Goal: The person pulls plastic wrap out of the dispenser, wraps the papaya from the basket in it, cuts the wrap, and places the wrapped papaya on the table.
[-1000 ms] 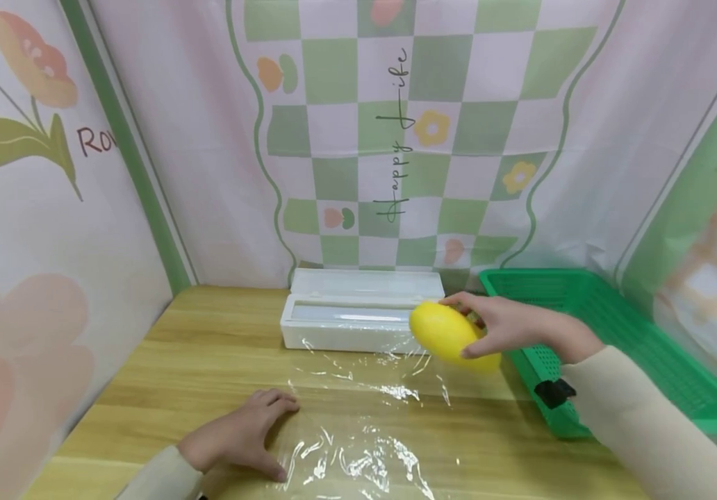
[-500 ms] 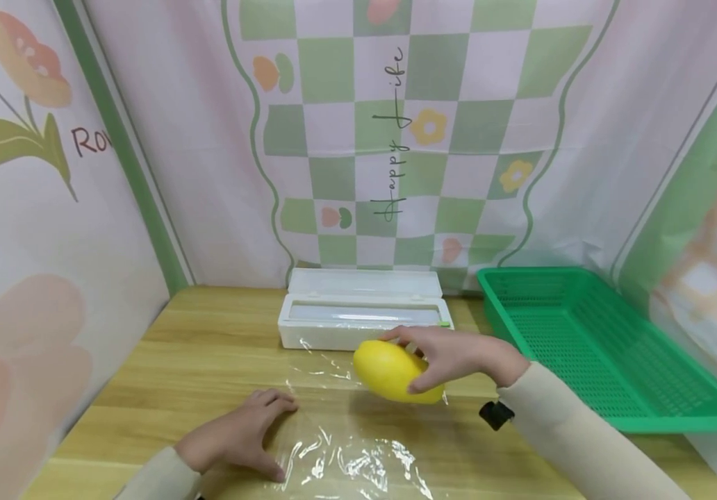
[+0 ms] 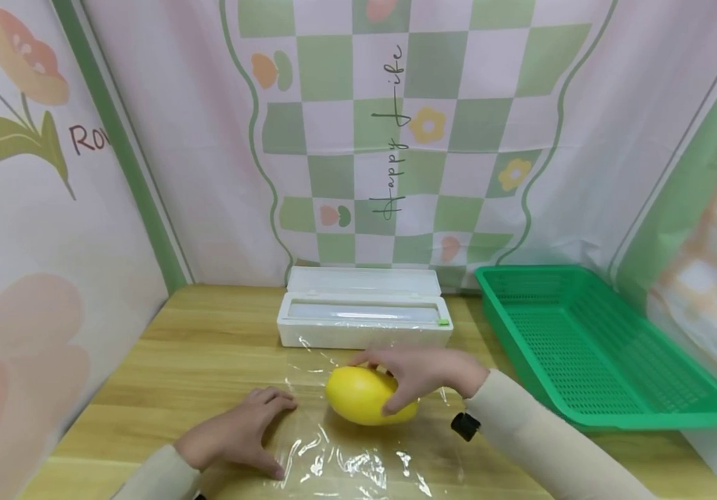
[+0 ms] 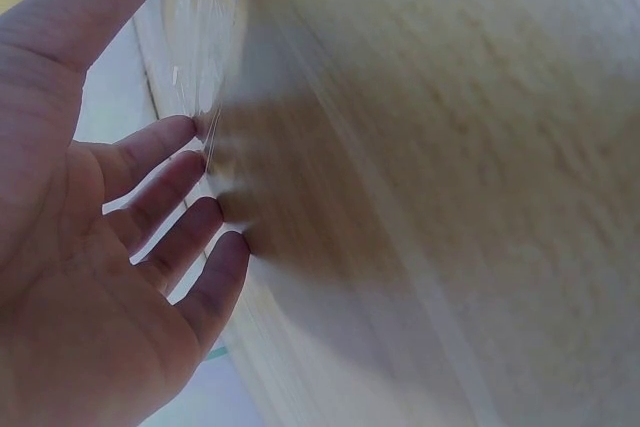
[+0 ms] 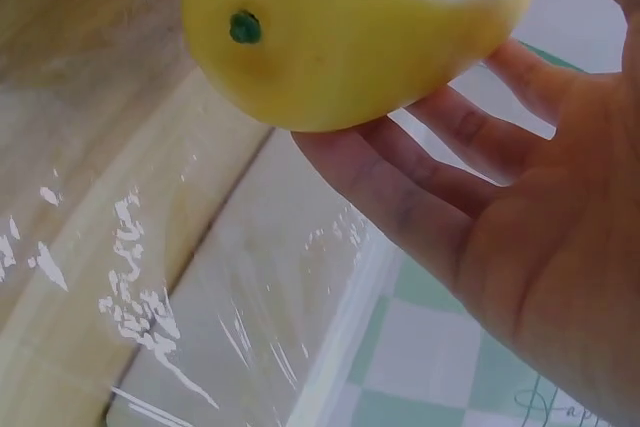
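In the head view my right hand (image 3: 424,375) grips a yellow oval fruit (image 3: 358,396) by its right end, low over a sheet of clear cling film (image 3: 358,469). Whether the fruit touches the film is hard to tell. A small green stem nub (image 5: 245,27) shows on it in the right wrist view. The film runs toward me from a white cling film box (image 3: 358,337) whose lid stands raised. At the film's left edge rests my left hand (image 3: 240,430), fingers spread and slightly bent. Its fingertips (image 4: 235,247) touch the film's edge in the left wrist view.
A green plastic basket (image 3: 658,421) stands on the right of the wooden table (image 3: 165,375). On the box's right end sits a small green slider (image 3: 443,322). Printed curtains (image 3: 208,173) close off the back and sides.
My right hand has carried the fruit leftward and down, from beside the basket to low over the middle of the film. The left hand has stayed in place.
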The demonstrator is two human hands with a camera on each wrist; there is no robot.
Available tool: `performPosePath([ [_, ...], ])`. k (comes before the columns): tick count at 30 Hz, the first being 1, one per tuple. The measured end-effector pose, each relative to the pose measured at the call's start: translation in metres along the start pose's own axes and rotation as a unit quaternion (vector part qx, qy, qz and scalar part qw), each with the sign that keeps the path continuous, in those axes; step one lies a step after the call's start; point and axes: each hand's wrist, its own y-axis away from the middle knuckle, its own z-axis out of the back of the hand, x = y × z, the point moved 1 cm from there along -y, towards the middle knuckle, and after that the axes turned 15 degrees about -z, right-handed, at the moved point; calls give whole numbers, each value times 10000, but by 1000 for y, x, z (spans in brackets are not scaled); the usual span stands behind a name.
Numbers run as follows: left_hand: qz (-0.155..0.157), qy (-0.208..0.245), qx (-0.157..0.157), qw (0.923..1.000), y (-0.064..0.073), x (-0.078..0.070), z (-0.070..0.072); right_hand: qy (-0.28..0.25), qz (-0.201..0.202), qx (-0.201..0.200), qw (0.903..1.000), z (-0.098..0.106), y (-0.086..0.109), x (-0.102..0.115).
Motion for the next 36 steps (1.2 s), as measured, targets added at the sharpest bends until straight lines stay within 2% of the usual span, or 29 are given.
performPosePath([
  [10,-84,-27,-50,9999,0,1,0,-95,190,219,9995,-14,-6,2],
  [16,-20,-35,-66,10000,1,2,-3,38,224,85,9997,-23,-9,-2],
  [22,-35,-19,-84,10000,1,3,-3,-235,316,3,9992,-29,-8,-8],
  [29,-3,44,-84,10000,2,2,-2,-678,328,110,9971,-34,-6,-14],
  [36,68,108,1,9999,1,1,-2,-815,307,172,9961,-37,-5,-17],
])
